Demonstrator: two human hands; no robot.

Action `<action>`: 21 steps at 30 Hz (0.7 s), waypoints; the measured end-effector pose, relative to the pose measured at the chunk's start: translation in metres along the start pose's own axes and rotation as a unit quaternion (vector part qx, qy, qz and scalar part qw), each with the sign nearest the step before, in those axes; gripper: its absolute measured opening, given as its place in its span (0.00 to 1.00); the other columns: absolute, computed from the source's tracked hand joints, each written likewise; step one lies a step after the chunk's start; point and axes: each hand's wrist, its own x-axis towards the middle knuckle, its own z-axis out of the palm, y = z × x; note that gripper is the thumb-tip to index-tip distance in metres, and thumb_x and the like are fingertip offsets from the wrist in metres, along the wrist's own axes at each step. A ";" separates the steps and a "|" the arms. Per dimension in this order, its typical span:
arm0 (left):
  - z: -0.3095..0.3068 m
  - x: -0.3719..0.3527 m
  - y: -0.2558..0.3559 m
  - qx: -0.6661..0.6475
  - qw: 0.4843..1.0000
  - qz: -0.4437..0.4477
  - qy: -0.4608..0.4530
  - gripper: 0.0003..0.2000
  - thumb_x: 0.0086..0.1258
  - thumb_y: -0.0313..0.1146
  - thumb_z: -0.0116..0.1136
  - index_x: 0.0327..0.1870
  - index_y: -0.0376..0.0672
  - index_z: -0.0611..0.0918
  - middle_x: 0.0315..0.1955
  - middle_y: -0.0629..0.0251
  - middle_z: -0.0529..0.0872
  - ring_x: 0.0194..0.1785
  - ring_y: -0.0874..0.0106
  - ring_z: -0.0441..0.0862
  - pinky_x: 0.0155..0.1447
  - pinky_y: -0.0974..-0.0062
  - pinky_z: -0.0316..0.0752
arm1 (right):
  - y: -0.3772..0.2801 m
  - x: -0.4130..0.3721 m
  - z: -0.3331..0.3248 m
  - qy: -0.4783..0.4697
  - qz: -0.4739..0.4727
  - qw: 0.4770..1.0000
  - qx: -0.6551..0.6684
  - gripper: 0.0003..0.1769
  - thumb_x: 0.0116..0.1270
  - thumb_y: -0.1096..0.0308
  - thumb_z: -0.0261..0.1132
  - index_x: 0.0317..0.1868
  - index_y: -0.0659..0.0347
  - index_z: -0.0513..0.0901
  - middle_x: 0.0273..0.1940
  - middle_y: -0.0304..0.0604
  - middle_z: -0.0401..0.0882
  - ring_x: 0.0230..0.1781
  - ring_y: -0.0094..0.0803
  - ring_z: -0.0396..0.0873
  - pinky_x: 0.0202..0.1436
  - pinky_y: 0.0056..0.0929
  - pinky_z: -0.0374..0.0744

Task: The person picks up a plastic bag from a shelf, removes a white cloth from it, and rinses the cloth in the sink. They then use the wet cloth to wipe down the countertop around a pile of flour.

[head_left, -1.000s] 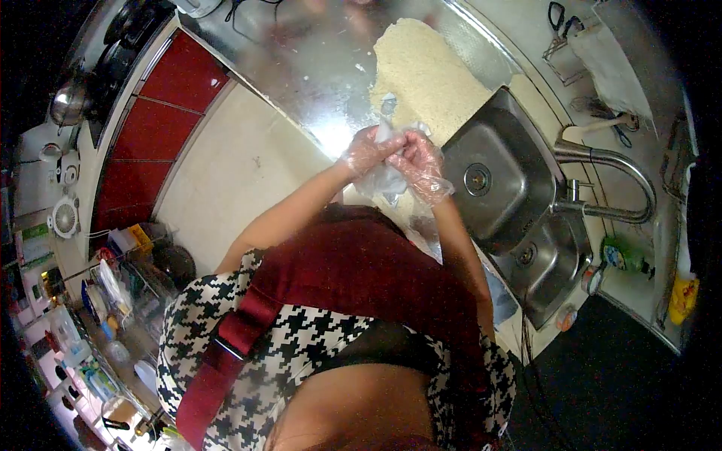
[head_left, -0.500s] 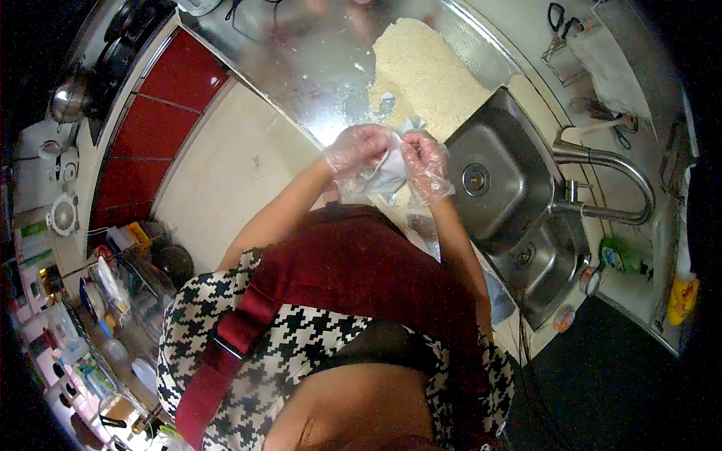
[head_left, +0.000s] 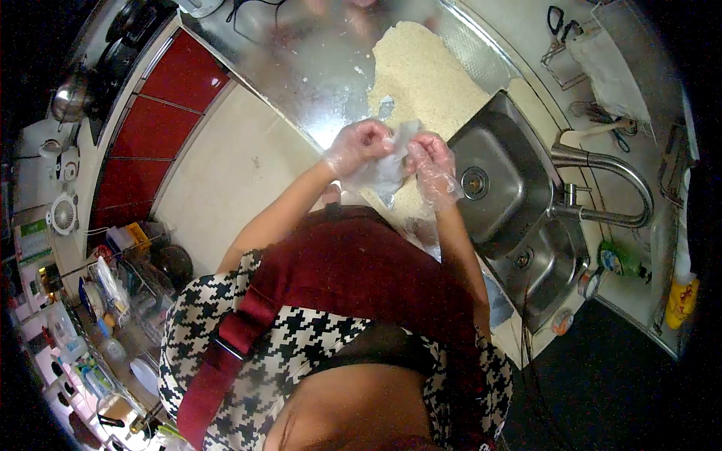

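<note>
Silver metal worktop (head_left: 289, 75) beyond the apron | stainless-steel double-bowl sink (head_left: 515, 169) at its right end | cream-coloured, grainy flat layer (head_left: 429, 75) reaching the sink's edge | clear-gloved left hand (head_left: 359, 148) and clear-gloved right hand (head_left: 436, 169), fingers curled, both pinching thin white crumpled sheet (head_left: 387, 169) (cloth or plastic, cannot tell) near the worktop's front edge
</note>
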 end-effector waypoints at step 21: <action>0.033 -0.012 0.008 0.147 0.976 0.125 0.101 0.10 0.53 0.21 0.55 0.36 0.42 0.77 0.33 0.62 0.79 0.37 0.69 0.77 0.42 0.73 0.73 | 0.005 0.001 0.009 0.038 0.090 0.993 -0.070 0.03 0.60 0.71 0.58 0.34 0.62 0.75 0.25 0.36 0.75 0.21 0.18 0.71 0.18 0.17 0.71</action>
